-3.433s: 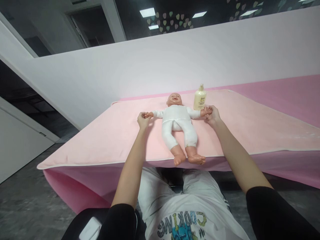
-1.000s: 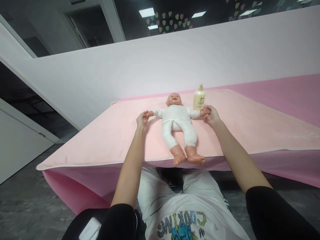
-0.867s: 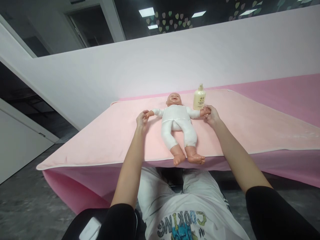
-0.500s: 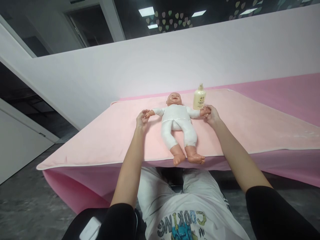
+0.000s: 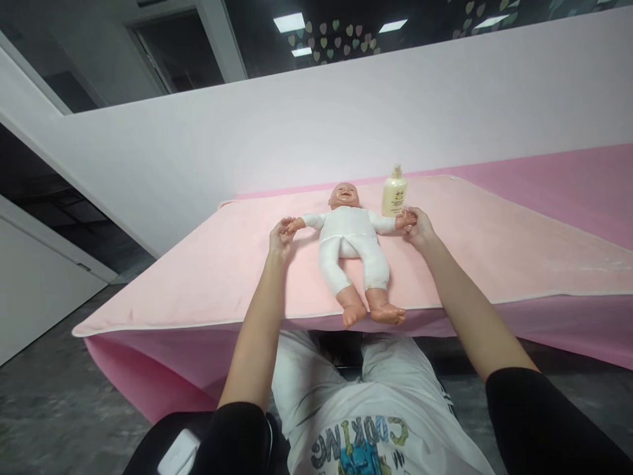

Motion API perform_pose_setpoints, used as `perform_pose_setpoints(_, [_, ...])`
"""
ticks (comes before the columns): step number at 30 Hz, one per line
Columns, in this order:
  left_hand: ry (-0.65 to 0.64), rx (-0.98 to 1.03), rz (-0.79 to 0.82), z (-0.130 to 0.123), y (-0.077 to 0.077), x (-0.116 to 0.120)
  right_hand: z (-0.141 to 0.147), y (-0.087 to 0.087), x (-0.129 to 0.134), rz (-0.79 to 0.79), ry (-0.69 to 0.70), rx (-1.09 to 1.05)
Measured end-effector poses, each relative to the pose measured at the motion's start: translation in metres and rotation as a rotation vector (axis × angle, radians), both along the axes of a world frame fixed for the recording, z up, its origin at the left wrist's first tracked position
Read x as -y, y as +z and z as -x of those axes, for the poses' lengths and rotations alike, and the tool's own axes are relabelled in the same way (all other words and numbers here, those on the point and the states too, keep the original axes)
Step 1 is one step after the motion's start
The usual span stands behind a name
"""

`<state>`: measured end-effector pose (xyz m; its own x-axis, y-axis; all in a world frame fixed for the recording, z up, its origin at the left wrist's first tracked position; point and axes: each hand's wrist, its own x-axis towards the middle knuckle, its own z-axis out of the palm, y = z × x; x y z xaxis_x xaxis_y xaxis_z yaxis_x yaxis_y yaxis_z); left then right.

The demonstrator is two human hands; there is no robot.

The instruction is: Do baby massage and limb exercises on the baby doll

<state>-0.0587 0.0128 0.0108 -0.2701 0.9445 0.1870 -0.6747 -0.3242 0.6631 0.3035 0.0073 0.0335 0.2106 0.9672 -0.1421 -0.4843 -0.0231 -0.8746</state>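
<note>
Two hands, left (image 5: 280,236) and right (image 5: 420,227), fingers gripping doll's (image 5: 348,225) smooth hands | white cloth body | soft pink blanket (image 5: 222,277)

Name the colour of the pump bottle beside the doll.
The pump bottle is pale yellow, clearest in the head view.

Beyond me, a white wall (image 5: 395,112); above it, dark glass (image 5: 420,26) with heart decorations (image 5: 350,30); below, grey floor (image 5: 44,396).
</note>
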Motion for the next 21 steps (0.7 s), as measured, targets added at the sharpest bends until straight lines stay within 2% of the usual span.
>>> perform_pose_setpoints(6, [0.032,0.0,0.026,0.003,-0.002,-0.001,-0.004,-0.007,-0.007,0.049,-0.062,-0.012])
perform_pose_setpoints(17, [0.341,-0.157,0.328,0.005,-0.013,-0.011,-0.01,-0.014,-0.019,0.084,-0.35,-0.161])
perform_pose_setpoints(21, [0.317,-0.152,0.334,0.007,-0.014,-0.008,-0.02,-0.018,-0.021,0.075,-0.495,-0.203])
